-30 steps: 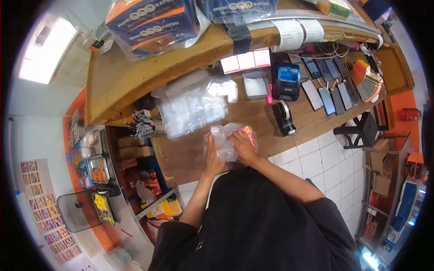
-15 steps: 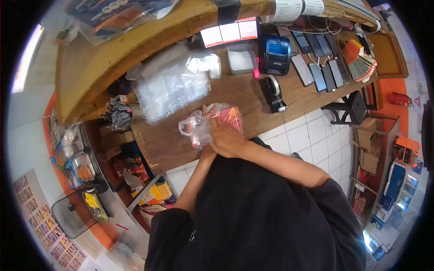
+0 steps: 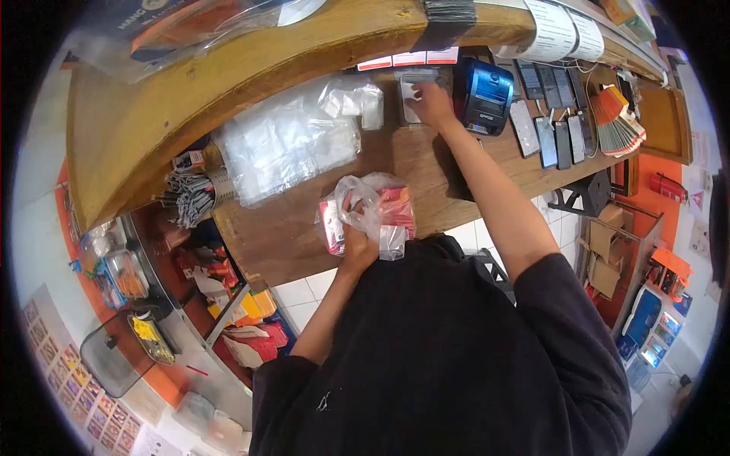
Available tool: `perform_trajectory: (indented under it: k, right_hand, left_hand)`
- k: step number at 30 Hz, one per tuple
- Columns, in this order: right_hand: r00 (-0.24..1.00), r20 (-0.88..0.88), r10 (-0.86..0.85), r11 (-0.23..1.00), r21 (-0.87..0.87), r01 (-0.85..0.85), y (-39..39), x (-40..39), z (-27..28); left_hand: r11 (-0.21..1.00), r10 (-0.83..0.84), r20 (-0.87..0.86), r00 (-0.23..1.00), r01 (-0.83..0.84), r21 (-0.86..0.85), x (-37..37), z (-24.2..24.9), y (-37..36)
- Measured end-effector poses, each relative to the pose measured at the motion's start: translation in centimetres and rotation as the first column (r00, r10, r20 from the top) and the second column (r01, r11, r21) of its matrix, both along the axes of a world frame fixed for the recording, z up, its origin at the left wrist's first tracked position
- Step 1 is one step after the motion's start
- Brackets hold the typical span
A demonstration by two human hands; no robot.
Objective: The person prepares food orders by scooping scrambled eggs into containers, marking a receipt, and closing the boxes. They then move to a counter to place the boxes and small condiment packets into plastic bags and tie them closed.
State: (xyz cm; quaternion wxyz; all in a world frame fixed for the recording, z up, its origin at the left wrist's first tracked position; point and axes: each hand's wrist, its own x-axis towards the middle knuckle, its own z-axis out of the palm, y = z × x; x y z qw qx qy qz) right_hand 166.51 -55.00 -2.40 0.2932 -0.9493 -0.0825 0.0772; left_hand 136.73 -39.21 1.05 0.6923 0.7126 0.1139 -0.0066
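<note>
At the counter's near edge, my left hand [image 3: 360, 242] is closed on a clear plastic bag [image 3: 391, 242]. Inside the bag are red-and-white packages, among them a red one [image 3: 397, 204] on the right side and a white-fronted one [image 3: 332, 228] on the left. My right hand [image 3: 433, 105] reaches across the counter to a small clear plastic tub [image 3: 408, 78], its fingers apart over the tub. What the fingertips touch inside the tub is too small to tell.
A blue-and-black printer [image 3: 487, 95] stands right of the tub. Several phones [image 3: 525, 128] lie beyond it. Flat clear plastic bags [image 3: 281, 148] cover the counter's left part, beside a holder of grey pens [image 3: 194, 194]. A raised wooden ledge [image 3: 251, 57] curves along the back.
My right hand has left the bag and moved up and right to the tub. My left hand still holds the bag, whose gathered top now drapes toward me. The view has shifted slightly.
</note>
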Motion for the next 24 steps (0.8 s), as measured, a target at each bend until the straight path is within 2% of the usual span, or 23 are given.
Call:
perform_trajectory:
  k: [1,3,4,5,6,7,8,9,10,11,13,16,17,19,20,22,24]
  right_hand:
    - [1.000,0.000,-0.015,1.000,0.017,0.015,0.9,0.3,-0.4]
    - [0.998,0.019,-0.056,0.997,0.051,0.055,1.5,0.6,-1.3]
    - [0.998,0.032,-0.060,0.996,0.063,0.058,1.6,0.8,-1.7]
    - [0.997,0.044,-0.067,0.995,0.075,0.064,1.8,0.9,-1.8]
    - [0.996,0.050,-0.078,0.994,0.087,0.074,1.7,0.8,-2.2]
    - [0.992,0.111,-0.061,0.996,0.076,0.053,1.6,0.8,-2.6]
    - [0.988,0.154,-0.010,0.999,0.040,0.004,1.5,0.7,-2.6]
    - [0.980,0.195,0.042,0.999,0.003,-0.043,1.4,0.8,-2.2]
    - [0.967,0.237,0.094,0.995,-0.035,-0.088,1.3,0.8,-1.8]
    - [0.973,0.212,0.087,0.996,-0.001,-0.089,1.1,0.9,-1.7]
    - [0.982,0.172,0.076,0.993,0.071,-0.090,0.7,1.0,-1.4]
    - [0.985,0.167,-0.035,0.983,0.183,0.004,0.0,-0.2,0.3]
    - [0.975,0.201,-0.090,0.965,0.261,0.035,-0.6,-0.4,0.3]
    - [0.944,0.257,-0.205,0.904,0.419,0.082,-1.9,-1.0,0.4]
    - [0.943,0.222,-0.247,0.871,0.477,0.116,-2.4,-1.5,0.9]
    - [0.936,0.145,-0.322,0.790,0.586,0.181,-3.2,-2.7,1.9]
    - [0.958,0.040,-0.283,0.731,0.656,0.188,-3.6,-4.1,3.5]
  left_hand:
    - [0.998,-0.054,-0.002,0.999,0.054,0.032,0.8,0.8,0.3]
    - [0.988,-0.034,-0.074,0.997,0.022,-0.150,1.4,1.5,0.2]
    - [0.934,0.027,-0.154,0.988,-0.079,-0.348,1.3,1.5,-0.1]
    - [0.939,0.070,-0.138,0.988,-0.112,-0.324,1.1,1.7,-0.2]
    - [0.943,0.113,-0.121,0.986,-0.144,-0.299,0.9,1.8,-0.3]
    - [0.992,0.115,0.010,0.993,-0.115,-0.056,1.1,1.9,-0.4]
    - [0.958,-0.028,0.095,0.995,0.000,0.287,0.9,0.6,-0.2]
    - [0.800,-0.150,0.164,0.975,0.022,0.600,0.7,-0.5,0.1]
    - [0.856,-0.074,0.149,0.986,-0.014,0.517,0.6,-1.6,-0.4]
    - [0.900,0.002,0.127,0.992,-0.057,0.431,0.6,-2.4,-0.8]
    - [0.887,-0.033,0.210,0.977,-0.068,0.457,1.1,0.2,-0.6]
    - [0.640,-0.120,0.131,0.984,-0.024,0.768,3.1,6.3,-0.6]
    - [0.561,-0.134,0.049,0.990,0.035,0.827,3.1,7.9,-0.8]
    - [0.519,-0.185,-0.211,0.960,0.278,0.808,2.7,7.0,-0.6]
    - [0.492,-0.207,-0.336,0.919,0.395,0.776,2.5,6.7,-0.5]
    - [0.622,-0.215,-0.226,0.950,0.312,0.719,2.2,6.7,-0.2]
    - [0.765,-0.251,-0.164,0.954,0.300,0.570,2.7,6.0,1.7]
